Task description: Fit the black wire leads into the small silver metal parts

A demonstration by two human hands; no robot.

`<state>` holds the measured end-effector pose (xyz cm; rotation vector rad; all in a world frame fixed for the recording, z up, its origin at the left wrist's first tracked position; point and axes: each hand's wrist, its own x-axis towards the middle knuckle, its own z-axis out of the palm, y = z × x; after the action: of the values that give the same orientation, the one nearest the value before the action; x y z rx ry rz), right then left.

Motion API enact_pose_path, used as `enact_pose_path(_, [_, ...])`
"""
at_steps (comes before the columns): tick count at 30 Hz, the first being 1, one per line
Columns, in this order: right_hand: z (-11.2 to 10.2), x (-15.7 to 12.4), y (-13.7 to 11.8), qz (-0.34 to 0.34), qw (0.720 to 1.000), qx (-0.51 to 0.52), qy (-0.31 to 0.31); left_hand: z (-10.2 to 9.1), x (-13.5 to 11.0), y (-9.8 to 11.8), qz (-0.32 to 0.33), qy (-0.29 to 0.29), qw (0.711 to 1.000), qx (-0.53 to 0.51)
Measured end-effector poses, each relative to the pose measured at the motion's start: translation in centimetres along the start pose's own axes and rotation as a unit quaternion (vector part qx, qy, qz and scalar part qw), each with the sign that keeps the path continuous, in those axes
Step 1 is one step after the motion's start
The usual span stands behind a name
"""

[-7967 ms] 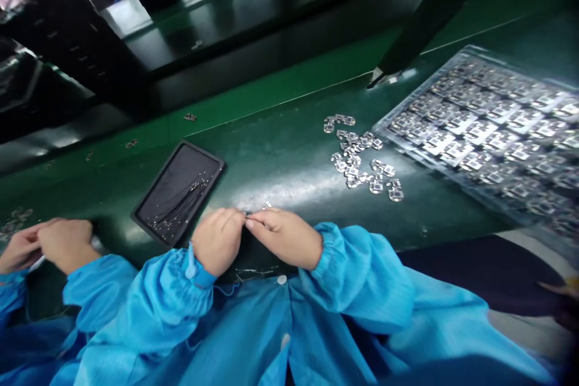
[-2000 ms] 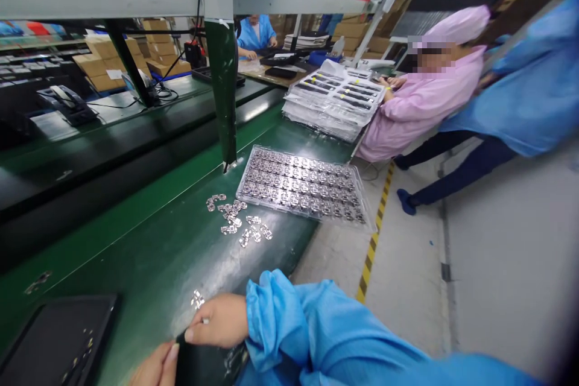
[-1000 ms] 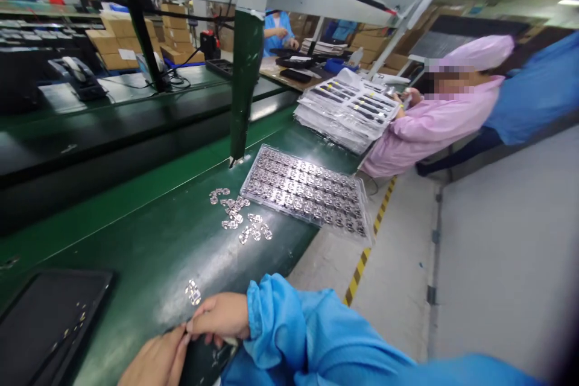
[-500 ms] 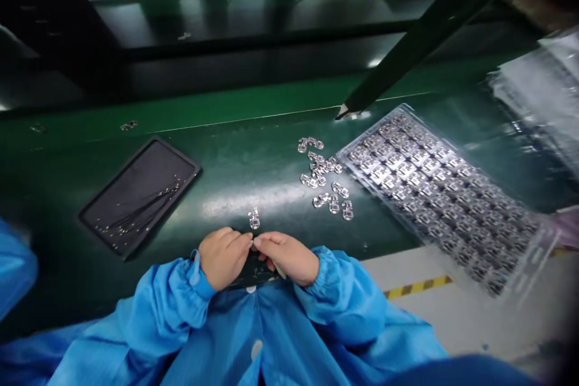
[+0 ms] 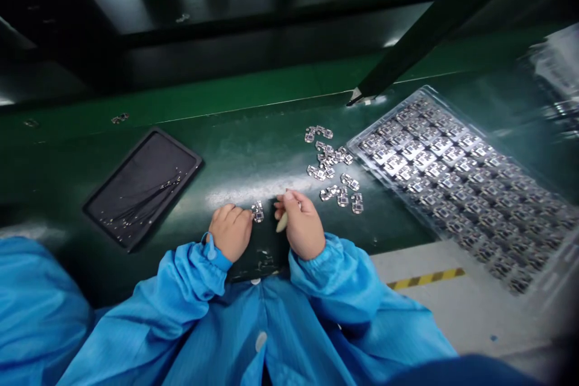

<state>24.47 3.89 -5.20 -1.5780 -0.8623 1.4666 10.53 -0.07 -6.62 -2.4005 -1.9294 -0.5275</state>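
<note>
Smock (image 5: 235, 344) is filling bottom of view; another person's blue sleeve (image 5: 40, 307) is showing at far L. L hand (image 5: 231, 232) is resting on bench (image 5: 244, 151), fingers curled close tog., tips at L edge of a single part (image 5: 257, 211); can't tell if pinching it. R hand (image 5: 304, 223) is sitting just R of that part, apart from it, fingers folded around a pale stick (image 5: 281, 222), its tip poking out twd L hand. Striped tape (image 5: 427, 279) is running along floor, lower R. Black tray (image 5: 145, 163) is lying askew L of hands, thin dark wires (image 5: 147, 202) w/ bright ends fanning inside. Loose parts (image 5: 332, 157) are lying in a scattered cluster beyond R hand, some overlapping. Clear tray (image 5: 548, 271), full of similar parts in rows, is lying R of cluster, near end overhanging bench edge. Post (image 5: 420, 30) is slanting up behind. Farther back, L, a small piece (image 5: 120, 118) is lying on green strip (image 5: 253, 87).
</note>
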Motion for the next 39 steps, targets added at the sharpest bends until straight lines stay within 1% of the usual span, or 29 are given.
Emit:
enact_pose_path(2, [0.3, 0.3, 0.4, -0.100, 0.994, -0.029, 0.031, 0.2, 0.1, 0.0, -0.002, -0.003, 1.000, 0.015])
enact_pose_path(4, [0.6, 0.5, 1.0, -0.192, 0.978, -0.059, 0.050, 0.3, 0.1, -0.1, 0.000, -0.004, 1.000, 0.020])
enact_pose_path(6, [0.8, 0.7, 1.8, -0.267, 0.958, -0.081, 0.059, 0.3, 0.0, -0.1, 0.000, -0.004, 1.000, 0.023])
enact_pose_path(9, [0.9, 1.1, 2.8, -0.352, 0.930, -0.082, 0.062, 0.3, 0.0, -0.1, -0.004, -0.004, 1.000, 0.028])
enact_pose_path(11, [1.0, 1.3, 3.2, -0.382, 0.919, -0.075, 0.060, 0.4, 0.0, -0.1, -0.004, -0.006, 1.000, 0.029])
enact_pose_path(19, [1.0, 1.5, 3.6, -0.383, 0.918, -0.092, 0.057, 0.4, 0.2, 0.0, -0.002, -0.013, 0.999, 0.036])
enact_pose_path(22, [1.0, 1.5, 3.5, -0.393, 0.911, -0.108, 0.059, 0.3, 0.3, 0.1, -0.006, -0.018, 0.999, 0.039])
enact_pose_path(24, [1.0, 1.4, 3.1, -0.404, 0.903, -0.133, 0.066, 0.2, 0.3, 0.1, -0.003, -0.019, 0.999, 0.038])
enact_pose_path(26, [1.1, 1.3, 2.5, -0.414, 0.889, -0.184, 0.066, 0.1, 0.2, 0.0, 0.005, -0.016, 0.999, 0.034])
enact_pose_path(29, [1.3, 0.9, 1.7, -0.445, 0.858, -0.257, 0.023, 0.2, 0.1, -0.3, 0.016, -0.010, 0.999, 0.031])
enact_pose_path(30, [1.4, 0.9, 1.5, -0.457, 0.851, -0.260, 0.010, 0.3, 0.1, -0.4, 0.017, -0.009, 0.999, 0.032])
enact_pose_path(31, [1.4, 0.8, 1.4, -0.465, 0.850, -0.247, 0.007, 0.3, 0.1, -0.4, 0.018, -0.009, 0.999, 0.033])
enact_pose_path(33, [1.4, 0.8, 1.5, -0.464, 0.864, -0.192, 0.038, 0.3, 0.1, -0.4, 0.019, -0.011, 0.999, 0.034])
enact_pose_path(36, [1.1, 0.8, 2.1, -0.435, 0.887, -0.110, 0.107, 0.3, 0.2, -0.2, 0.016, -0.009, 0.999, 0.029])
enact_pose_path(37, [1.0, 0.8, 2.3, -0.420, 0.895, -0.093, 0.116, 0.2, 0.2, -0.2, 0.012, -0.008, 1.000, 0.027])
enact_pose_path(39, [0.8, 0.8, 2.8, -0.385, 0.913, -0.069, 0.116, 0.2, 0.2, -0.1, 0.004, -0.006, 1.000, 0.023])
